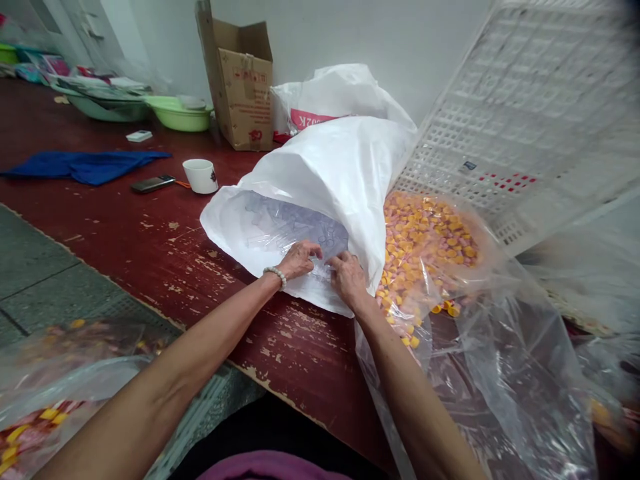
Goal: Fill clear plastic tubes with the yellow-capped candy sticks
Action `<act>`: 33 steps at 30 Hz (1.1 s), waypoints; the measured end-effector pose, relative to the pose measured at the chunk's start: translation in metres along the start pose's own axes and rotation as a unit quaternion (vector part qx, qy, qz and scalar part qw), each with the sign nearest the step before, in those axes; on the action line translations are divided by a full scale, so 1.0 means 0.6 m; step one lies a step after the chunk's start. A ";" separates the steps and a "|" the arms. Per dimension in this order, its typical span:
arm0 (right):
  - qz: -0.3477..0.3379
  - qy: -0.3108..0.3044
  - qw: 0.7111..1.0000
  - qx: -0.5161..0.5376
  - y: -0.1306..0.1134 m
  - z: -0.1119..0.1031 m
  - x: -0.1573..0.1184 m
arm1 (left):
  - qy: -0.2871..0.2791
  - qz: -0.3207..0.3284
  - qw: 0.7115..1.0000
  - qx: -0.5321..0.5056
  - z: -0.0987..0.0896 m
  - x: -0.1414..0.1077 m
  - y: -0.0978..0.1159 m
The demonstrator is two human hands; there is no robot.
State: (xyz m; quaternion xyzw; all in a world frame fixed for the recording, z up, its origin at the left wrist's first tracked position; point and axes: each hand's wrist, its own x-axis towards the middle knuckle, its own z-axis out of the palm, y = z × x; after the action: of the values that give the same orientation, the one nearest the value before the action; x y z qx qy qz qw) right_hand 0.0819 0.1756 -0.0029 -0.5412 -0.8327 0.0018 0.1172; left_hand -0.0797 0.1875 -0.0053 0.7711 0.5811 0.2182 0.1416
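Note:
A large white woven sack (345,157) lies on its side with its mouth facing me. Inside its mouth are many small clear plastic pieces (280,223), too fine to make out singly. My left hand (299,259), with a beaded bracelet (275,275) at the wrist, is at the lower lip of the mouth, its fingers curled over the pieces. Close beside it, my right hand (349,277) has bent fingers at the clear pieces near the sack's right edge. Whatever lies between the fingers of either hand is too small to name.
Right of the sack, a clear bag (425,240) holds yellow-and-pink caps, below a leaning white crate (500,133). A white cup (200,176), phone (153,183), blue cloth (85,165), carton (245,93) and green basin (180,115) stand on the worn red table (150,233). Another bag (45,413) is lower left.

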 end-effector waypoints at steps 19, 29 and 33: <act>-0.033 -0.103 0.994 0.012 0.006 0.004 0.029 | -0.175 -0.015 0.984 0.007 -0.043 0.012 -0.009; -0.092 -0.167 0.982 0.000 -0.009 -0.011 0.055 | -0.157 -0.073 0.983 0.058 -0.020 0.014 0.004; -0.079 -0.158 0.984 0.008 -0.009 -0.011 0.050 | -0.187 -0.083 0.977 0.054 -0.030 0.012 0.006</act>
State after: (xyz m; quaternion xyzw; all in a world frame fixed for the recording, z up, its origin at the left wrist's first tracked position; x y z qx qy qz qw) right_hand 0.0667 0.1994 0.0100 -0.4655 -0.8809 0.0847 -0.0119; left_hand -0.0838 0.1924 0.0131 0.7538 0.6174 0.0261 0.2237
